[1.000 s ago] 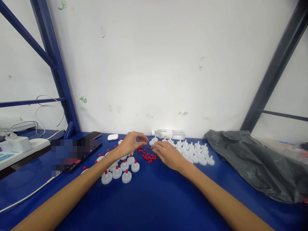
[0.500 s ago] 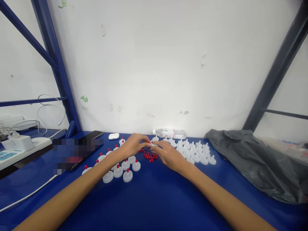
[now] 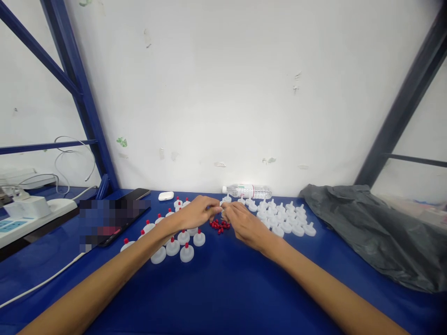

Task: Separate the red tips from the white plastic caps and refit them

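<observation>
My left hand (image 3: pixel 199 211) and my right hand (image 3: pixel 241 219) meet above the middle of the table, with fingertips pinched close together. Between them shows part of a white nozzle cap (image 3: pixel 221 204); fingers hide most of it, and no red tip can be made out on it. Just below lie several loose small red tips (image 3: pixel 220 226). On the left, several white nozzle caps with red tips (image 3: pixel 186 252) stand upright, some behind my left forearm. To the right of my right hand, white nozzle caps without red tips (image 3: pixel 286 225) are grouped closely.
A clear plastic bottle (image 3: pixel 248 190) lies along the wall. At the left are a white earphone case (image 3: pixel 165 196), a dark phone (image 3: pixel 138 195) and a white power strip (image 3: pixel 59 209) with cables. Grey sheeting (image 3: pixel 370 237) covers the right side of the blue table (image 3: pixel 223 288).
My left hand has moved right to meet the right hand. A red tip seen at the left fingertips half a second ago is now hidden. My right fingers have curled in more tightly.
</observation>
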A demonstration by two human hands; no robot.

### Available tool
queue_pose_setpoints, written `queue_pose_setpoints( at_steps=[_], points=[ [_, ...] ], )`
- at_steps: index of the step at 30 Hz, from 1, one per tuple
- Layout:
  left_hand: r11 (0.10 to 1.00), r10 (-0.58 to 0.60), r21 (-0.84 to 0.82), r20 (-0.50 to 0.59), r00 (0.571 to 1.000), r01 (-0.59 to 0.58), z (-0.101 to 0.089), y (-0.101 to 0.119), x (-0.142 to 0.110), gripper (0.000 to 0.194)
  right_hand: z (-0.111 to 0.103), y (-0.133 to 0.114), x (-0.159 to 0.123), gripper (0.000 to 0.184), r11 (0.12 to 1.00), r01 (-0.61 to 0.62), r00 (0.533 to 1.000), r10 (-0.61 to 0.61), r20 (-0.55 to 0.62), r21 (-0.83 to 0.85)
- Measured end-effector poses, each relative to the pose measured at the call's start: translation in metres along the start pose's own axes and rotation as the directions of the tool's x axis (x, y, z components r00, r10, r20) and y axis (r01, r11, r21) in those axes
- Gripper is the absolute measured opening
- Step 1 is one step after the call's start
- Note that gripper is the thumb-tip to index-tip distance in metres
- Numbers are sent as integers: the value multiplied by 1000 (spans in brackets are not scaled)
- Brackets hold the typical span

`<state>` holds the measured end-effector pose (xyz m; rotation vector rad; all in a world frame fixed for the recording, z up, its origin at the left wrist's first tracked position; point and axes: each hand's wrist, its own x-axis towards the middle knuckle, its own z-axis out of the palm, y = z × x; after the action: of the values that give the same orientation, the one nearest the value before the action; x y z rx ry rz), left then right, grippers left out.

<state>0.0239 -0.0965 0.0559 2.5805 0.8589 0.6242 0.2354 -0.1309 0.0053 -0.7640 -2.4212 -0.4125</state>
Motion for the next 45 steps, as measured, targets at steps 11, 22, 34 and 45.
queue_pose_setpoints(
  at_steps=[11,22,34,45],
  points=[
    [999,-16,27,-93,995,19,-2,4,3,47,-5,-2,9,22,995,-77,995,80,-59,58],
    [888,-128,390,-295,947,242,-32,-38,-1,27,-10,0,6,18,976,-212,975,215,-58,53],
    [809,-209,524,-165,964,266,-24,-68,-4,31,-5,9,2,22,965,-261,965,262,23,-26],
    [763,-213,601,-117,970,240,-20,-54,-2,38,8,13,-1,47,913,-396,902,368,225,98]
  ],
)
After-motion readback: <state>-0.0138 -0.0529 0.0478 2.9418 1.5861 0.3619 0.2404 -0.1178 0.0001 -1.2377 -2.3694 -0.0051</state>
